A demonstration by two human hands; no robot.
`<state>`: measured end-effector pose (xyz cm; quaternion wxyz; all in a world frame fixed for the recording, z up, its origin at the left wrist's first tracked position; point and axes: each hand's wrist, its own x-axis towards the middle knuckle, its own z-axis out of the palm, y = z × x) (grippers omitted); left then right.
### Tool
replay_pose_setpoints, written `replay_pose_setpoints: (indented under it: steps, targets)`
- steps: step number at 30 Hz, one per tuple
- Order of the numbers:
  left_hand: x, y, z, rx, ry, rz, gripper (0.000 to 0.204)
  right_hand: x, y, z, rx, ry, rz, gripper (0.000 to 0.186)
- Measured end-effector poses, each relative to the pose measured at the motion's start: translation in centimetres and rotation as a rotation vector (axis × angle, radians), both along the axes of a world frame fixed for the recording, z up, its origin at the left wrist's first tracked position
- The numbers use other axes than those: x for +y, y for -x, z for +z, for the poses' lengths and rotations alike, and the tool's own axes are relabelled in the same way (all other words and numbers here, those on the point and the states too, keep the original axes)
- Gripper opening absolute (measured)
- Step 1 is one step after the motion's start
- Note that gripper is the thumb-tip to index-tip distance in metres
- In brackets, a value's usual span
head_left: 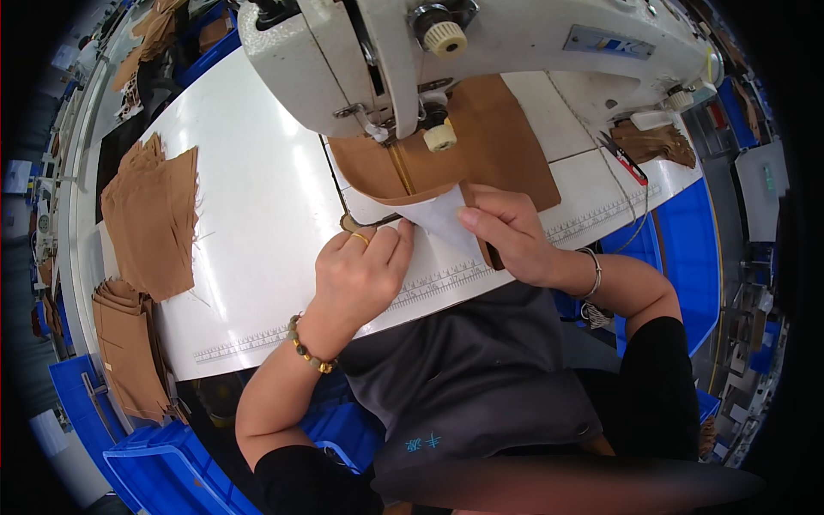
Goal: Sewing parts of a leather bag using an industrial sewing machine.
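Blurred dark shape (566,486) fronts my view; the right hand (513,238) pinches brown cloth (502,129) running beneath the sewing machine (524,39); whether the curled left hand (359,270) grips, I can't tell.

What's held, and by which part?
The right hand holds the brown panel by its lifted near edge; left hand: can't tell.

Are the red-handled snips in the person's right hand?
No, the snips lie on the table, and the right hand pinches the brown material.
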<state>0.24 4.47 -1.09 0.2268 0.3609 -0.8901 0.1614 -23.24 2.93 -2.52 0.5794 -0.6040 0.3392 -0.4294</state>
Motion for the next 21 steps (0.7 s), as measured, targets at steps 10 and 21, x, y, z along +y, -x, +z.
replay_pose_setpoints:
  steps: [10, 21]
  targets:
    - [0.2, 0.1, 0.5, 0.045, -0.243, 0.02, 0.011, -1.4, 0.6, 2.1, 0.326, 0.436, 0.087, 0.03]
    - [1.1, 0.4, 0.6, -0.063, -0.214, 0.092, 0.017, -0.4, -0.9, 0.7, 0.894, 1.037, 0.005, 0.04]
